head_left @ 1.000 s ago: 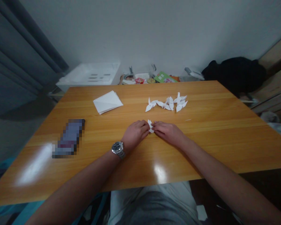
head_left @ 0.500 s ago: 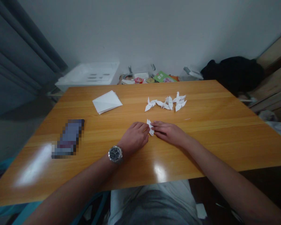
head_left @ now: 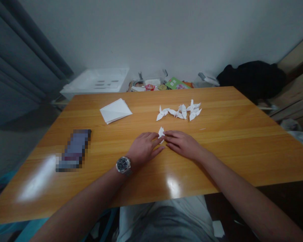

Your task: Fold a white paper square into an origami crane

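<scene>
A small white folded paper (head_left: 161, 131), pointed at its far end, lies on the table between my two hands. My left hand (head_left: 145, 145), a metal watch on its wrist, reaches in from the left. Its fingers are stretched out with the tips on the paper, and the thumb lies apart, nearer to me. From the right, my right hand (head_left: 182, 143) lies low with fingers extended, their tips at the paper's right edge. The fingertips hide part of the paper's lower half. Beyond the hands stand several white origami cranes (head_left: 182, 111) in a loose cluster.
A stack of white paper sheets (head_left: 115, 111) lies at the back left of the wooden table (head_left: 232, 141). A blurred-out phone (head_left: 74, 149) is on the left. A thin white scrap (head_left: 202, 129) lies to the right. Behind the table are a white tray-like box (head_left: 98, 79) and a green packet (head_left: 176, 83).
My left hand's fingers have opened out from a bent grip, and its thumb has moved away from the paper. The folded paper has turned slightly. My right hand stays nearly in place.
</scene>
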The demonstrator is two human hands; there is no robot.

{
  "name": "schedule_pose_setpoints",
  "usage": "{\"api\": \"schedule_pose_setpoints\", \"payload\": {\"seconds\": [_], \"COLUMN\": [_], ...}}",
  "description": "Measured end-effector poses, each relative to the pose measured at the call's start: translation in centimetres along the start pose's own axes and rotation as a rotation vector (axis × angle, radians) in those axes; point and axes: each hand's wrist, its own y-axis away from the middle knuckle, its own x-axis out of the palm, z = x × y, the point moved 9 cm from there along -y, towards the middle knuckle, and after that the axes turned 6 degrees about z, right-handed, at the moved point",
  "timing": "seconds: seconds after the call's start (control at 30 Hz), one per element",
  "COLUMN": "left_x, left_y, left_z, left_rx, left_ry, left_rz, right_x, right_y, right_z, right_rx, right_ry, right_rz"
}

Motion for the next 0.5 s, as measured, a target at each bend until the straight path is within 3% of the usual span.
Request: {"api": "schedule_pose_setpoints", "payload": {"seconds": [0.5], "left_x": [0.7], "left_y": [-0.5], "left_z": [1.6], "left_rx": [-0.085], "left_ry": [0.066], "left_rz": [0.064], "right_x": [-1.4], "right_y": [-0.2], "right_z": [0.7], "right_rx": [-0.036], "right_ry": [-0.061], "right_rz": [-0.085]}}
